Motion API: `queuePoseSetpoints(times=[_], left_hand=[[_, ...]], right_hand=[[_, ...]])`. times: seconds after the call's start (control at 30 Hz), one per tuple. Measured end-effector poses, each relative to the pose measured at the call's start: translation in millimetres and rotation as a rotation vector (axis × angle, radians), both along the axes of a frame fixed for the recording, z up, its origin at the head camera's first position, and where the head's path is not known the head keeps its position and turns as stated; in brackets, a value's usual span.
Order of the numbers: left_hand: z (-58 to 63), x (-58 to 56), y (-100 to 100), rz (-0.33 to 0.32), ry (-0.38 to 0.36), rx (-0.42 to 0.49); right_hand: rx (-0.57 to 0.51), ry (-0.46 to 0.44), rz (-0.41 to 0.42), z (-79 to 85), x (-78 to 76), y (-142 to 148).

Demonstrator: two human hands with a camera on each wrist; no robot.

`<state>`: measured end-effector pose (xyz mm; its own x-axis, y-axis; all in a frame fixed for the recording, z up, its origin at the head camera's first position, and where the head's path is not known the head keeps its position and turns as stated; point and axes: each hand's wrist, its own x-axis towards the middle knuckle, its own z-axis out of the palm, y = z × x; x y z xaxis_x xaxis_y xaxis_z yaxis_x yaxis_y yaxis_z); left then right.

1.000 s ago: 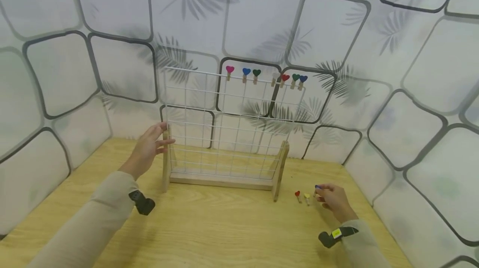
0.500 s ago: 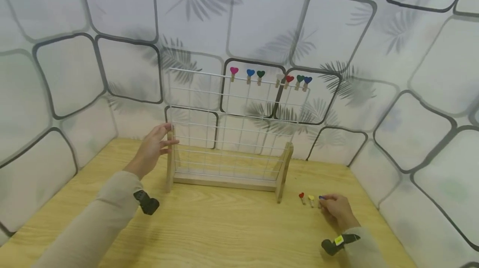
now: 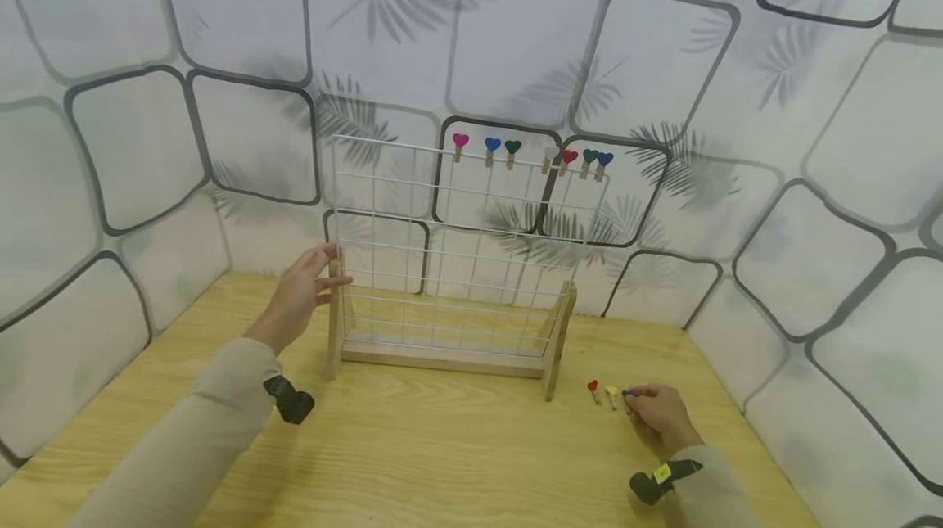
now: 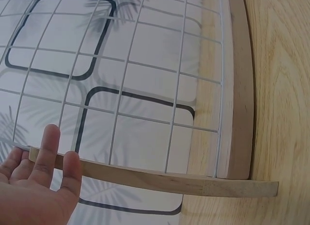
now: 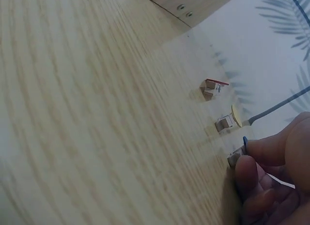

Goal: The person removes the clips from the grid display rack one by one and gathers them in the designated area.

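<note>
My left hand (image 3: 295, 299) holds the left wooden upright (image 4: 227, 187) of a white wire-grid rack (image 3: 442, 358) near the top of that upright, with fingers on both sides of the wood. Two fingertips reach across it in the left wrist view. At the right, my right hand (image 3: 663, 413) pinches a small clothespin with a blue heart (image 5: 237, 154) between thumb and fingers, low over the tabletop. Beside it lie a yellow-heart clothespin (image 3: 611, 394) and a red-heart clothespin (image 3: 593, 389), roughly in a row.
Several heart clothespins, among them a pink one (image 3: 460, 143) and a red one (image 3: 569, 158), are clipped along the rack's top wire. The wood-grain table (image 3: 412, 454) meets patterned walls (image 3: 530, 37) at the back and sides.
My right hand has lowered the blue-heart clothespin toward the table, next to the yellow one. My left hand stays on the rack's upright. The head view has shifted slightly.
</note>
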<state>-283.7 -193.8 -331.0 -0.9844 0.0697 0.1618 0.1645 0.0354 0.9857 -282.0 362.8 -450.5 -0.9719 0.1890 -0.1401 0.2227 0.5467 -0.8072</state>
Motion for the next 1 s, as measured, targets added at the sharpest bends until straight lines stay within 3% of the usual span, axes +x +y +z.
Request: queuePoseSetpoints(times=[0.2,0.37,0.67,1.0], left_hand=[[0.0,-0.1,2,-0.001,-0.002,0.013],[-0.7,-0.1,4,-0.01,-0.004,0.023],[1.2,2.0,-1,-0.002,0.003,-0.004],[-0.6,0.6,2,0.002,0.006,0.004]], right_hand=[[-0.049,-0.004,-0.024,0.4,1.4,3],[-0.07,-0.001,-0.026,13.2,7.2,6],[-0.352,0.038,0.139,74.1,9.2,-19],[-0.436,0.129,0.335,135.5,-1.2,-76]])
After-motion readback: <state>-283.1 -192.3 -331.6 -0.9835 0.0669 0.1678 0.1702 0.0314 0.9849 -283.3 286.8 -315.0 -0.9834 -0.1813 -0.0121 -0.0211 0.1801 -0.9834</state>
